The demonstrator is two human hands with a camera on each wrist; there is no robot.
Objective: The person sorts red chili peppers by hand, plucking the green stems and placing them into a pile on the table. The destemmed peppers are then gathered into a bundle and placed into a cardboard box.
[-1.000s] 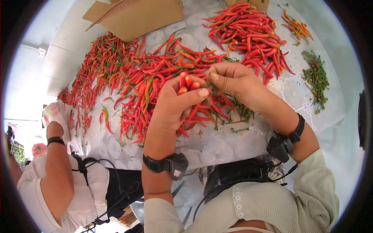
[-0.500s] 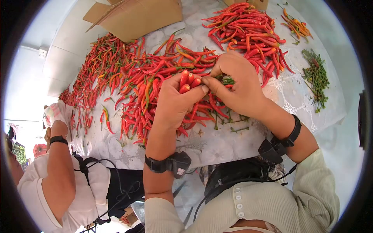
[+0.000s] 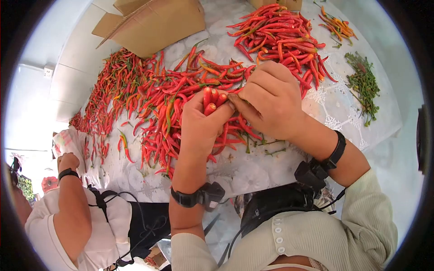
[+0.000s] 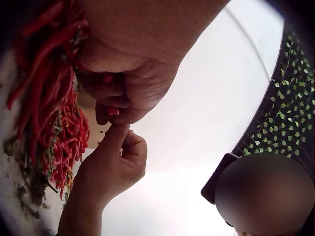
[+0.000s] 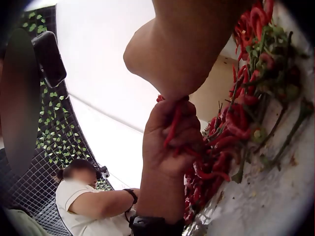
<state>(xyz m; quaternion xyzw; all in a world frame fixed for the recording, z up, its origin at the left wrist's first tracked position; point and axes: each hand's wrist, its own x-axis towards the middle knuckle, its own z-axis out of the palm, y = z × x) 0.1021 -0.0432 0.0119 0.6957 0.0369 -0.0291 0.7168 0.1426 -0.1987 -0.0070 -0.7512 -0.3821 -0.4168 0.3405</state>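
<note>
My left hand (image 3: 199,128) grips a small bunch of red chilies (image 3: 208,97), their pale stemless ends level above the thumb. In the right wrist view, red chili bodies (image 5: 173,123) run down across its palm, under the curled fingers. My right hand (image 3: 273,101) is bent over beside it, thumb and forefinger pinching at the bunch right by the left thumb tip. The fingertips mostly hide the chili stem there. Both hands are above a loose heap of red chilies (image 3: 167,97) on the patterned tablecloth (image 3: 257,171).
Another red chili pile (image 3: 280,36) lies at the back, with a few orange chilies (image 3: 337,27) and a heap of green stems (image 3: 364,86) to its right. A cardboard box (image 3: 158,27) stands at the back left. Another person (image 3: 68,217) is at the left.
My right hand has come in from a little apart, turning its back upward, and its thumb now meets the bunch at the left thumb. The left hand keeps its grip on the chilies.
</note>
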